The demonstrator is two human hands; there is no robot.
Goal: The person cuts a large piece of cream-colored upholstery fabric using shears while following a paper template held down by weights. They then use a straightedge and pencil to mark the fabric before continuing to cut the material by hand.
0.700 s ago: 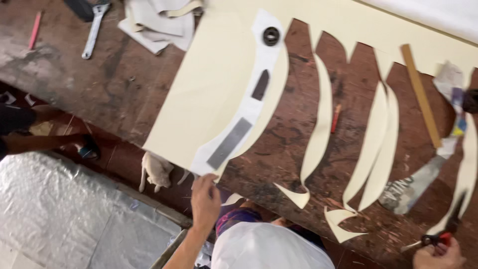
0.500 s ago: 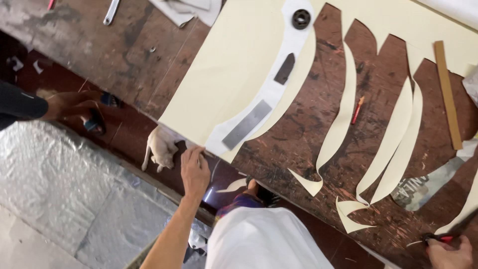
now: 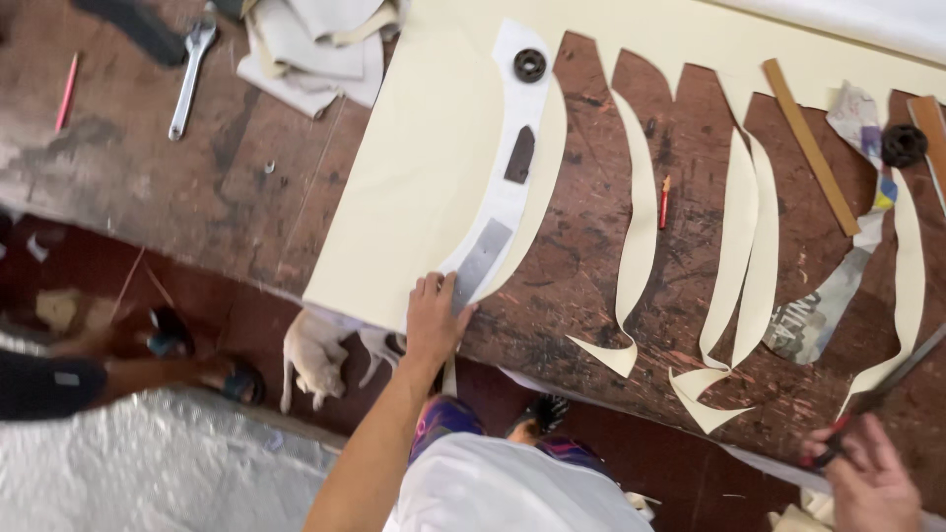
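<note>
Since half a second ago the left hand (image 3: 435, 320) has come up from below the table edge and now lies flat, fingers together, on the lower end of the white curved pattern (image 3: 505, 187) and the cream sheet (image 3: 424, 167) under it, right at the table's near edge. Its thumb touches the grey metal weight (image 3: 482, 264) on the pattern. A dark weight (image 3: 519, 155) and a black round weight (image 3: 529, 65) sit further up the pattern.

At the lower right corner the right hand (image 3: 872, 478) is closed on red-handled scissors (image 3: 867, 409), blades pointing up and right over the wooden table (image 3: 591, 246).

Bare wood lies between the pattern and the cut cream strips (image 3: 734, 246). A red pencil (image 3: 664, 200) rests there. Left of the sheet the table is open but for a wrench (image 3: 190, 74).
</note>
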